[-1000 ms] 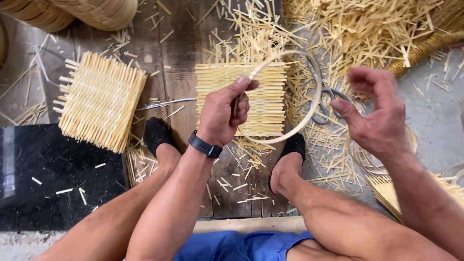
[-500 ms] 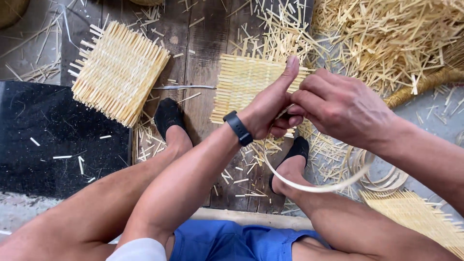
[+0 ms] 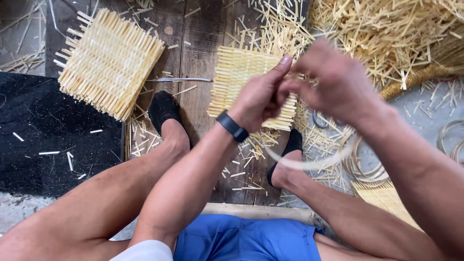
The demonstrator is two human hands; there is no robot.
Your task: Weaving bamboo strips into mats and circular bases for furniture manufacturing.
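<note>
Landmark: the woven mat lying flat on the wooden floor at centre.

Far left of that mat, a black sheet dotted with pale splinters. Above the sheet and left of the mat, a second woven mat, tilted, stick ends poking out round its edges. Between the two mats, a thin metal rod lying flat, its tip almost at the centre mat's left edge. Just below and left of the centre mat, a foot in a black sock; at the mat's lower right corner, another black sock.

Raised over the centre mat, the left hand, a dark wristband on its wrist, thumb up, fingers curled and pressed against the right hand. Touching it from the right, the right hand, blurred, fingers bunched at the meeting point; grip of each hand closed, seemingly pinching the thin pale strip, though the exact pinch point hidden by blur. The strip itself hanging as a loose curve below the hands, right of and below the mat, over the right ankle.

Right of the mat, a heap of cut bamboo sticks, thick across the upper corner. Lower right of the mat, coiled strips on the floor, and beneath them the corner of another woven piece. Directly below the mat, blue shorts.
</note>
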